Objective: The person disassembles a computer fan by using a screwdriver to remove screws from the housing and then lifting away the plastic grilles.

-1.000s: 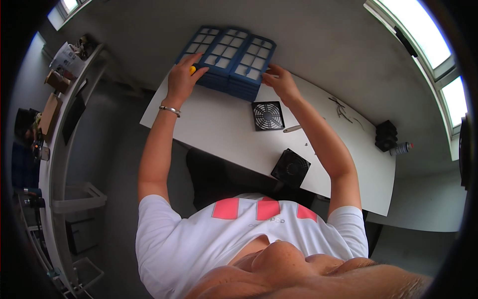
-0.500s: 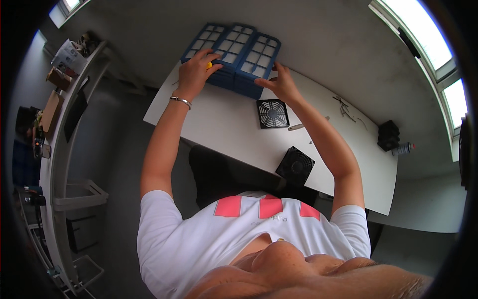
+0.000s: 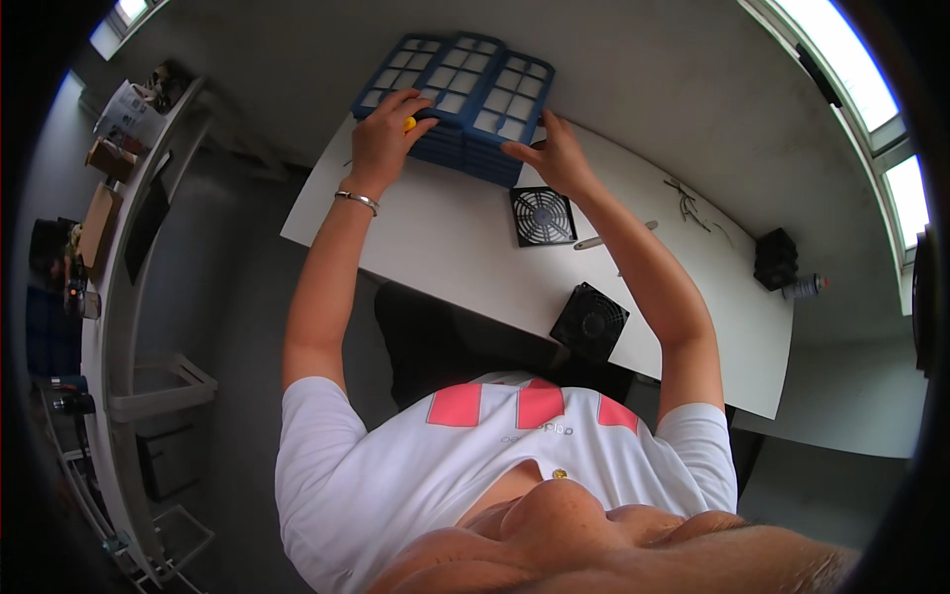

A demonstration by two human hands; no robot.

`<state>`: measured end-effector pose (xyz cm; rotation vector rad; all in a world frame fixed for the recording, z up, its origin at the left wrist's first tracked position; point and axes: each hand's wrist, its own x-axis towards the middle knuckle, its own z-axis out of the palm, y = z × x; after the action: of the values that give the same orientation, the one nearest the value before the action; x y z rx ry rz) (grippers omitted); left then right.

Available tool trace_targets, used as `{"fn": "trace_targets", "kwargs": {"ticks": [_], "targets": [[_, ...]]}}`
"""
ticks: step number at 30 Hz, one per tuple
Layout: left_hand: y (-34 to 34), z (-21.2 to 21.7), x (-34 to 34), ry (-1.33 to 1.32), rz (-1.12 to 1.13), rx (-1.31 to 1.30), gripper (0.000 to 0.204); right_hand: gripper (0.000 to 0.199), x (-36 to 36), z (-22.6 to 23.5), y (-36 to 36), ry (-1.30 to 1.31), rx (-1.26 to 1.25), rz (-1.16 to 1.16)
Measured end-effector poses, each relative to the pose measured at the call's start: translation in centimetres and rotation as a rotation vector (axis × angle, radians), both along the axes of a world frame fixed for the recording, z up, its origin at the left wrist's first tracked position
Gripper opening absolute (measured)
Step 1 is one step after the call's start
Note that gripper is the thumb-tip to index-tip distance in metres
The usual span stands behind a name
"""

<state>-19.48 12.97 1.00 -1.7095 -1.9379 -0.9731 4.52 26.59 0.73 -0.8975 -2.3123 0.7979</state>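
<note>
Three side-by-side stacks of blue cases (image 3: 457, 139) with white gridded tops stand at the far left of the white table. My left hand (image 3: 384, 144) is at their near left edge, fingertips over the tops, with a small yellow object (image 3: 410, 124) between thumb and fingers; its kind is mostly hidden. My right hand (image 3: 559, 158) grips the near right corner of the right-hand stack, thumb in front and fingers along its side. A black fan guard (image 3: 543, 217) lies just nearer than that hand.
A black square fan (image 3: 590, 324) sits at the near table edge. A brush-like tool (image 3: 602, 240) lies by my right forearm. Thin wires (image 3: 687, 201), black blocks (image 3: 775, 259) and a spray can (image 3: 804, 286) are to the right. A cluttered shelf (image 3: 117, 327) runs along the left.
The view has shifted slightly, and the table items sit a little differently in the picture. Both hands stay at the stacks with nearly the same hold.
</note>
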Motion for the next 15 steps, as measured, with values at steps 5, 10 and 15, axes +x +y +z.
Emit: {"fn": "trace_targets", "kwargs": {"ticks": [5,10,15], "targets": [[-1.1,0.6,0.9,-0.028,-0.027,0.030,0.035,0.092,0.1,0.4,-0.6,0.058,-0.072,-0.012],[-4.7,-0.5,4.8,-0.443,-0.055,0.147,0.027,0.103,1.6,0.4,-1.1,0.123,-0.193,0.056],[-8.4,-4.0,9.1,-1.541,-0.373,-0.086,0.021,0.086,8.7,0.0,-2.7,0.096,-0.154,-0.011]]}}
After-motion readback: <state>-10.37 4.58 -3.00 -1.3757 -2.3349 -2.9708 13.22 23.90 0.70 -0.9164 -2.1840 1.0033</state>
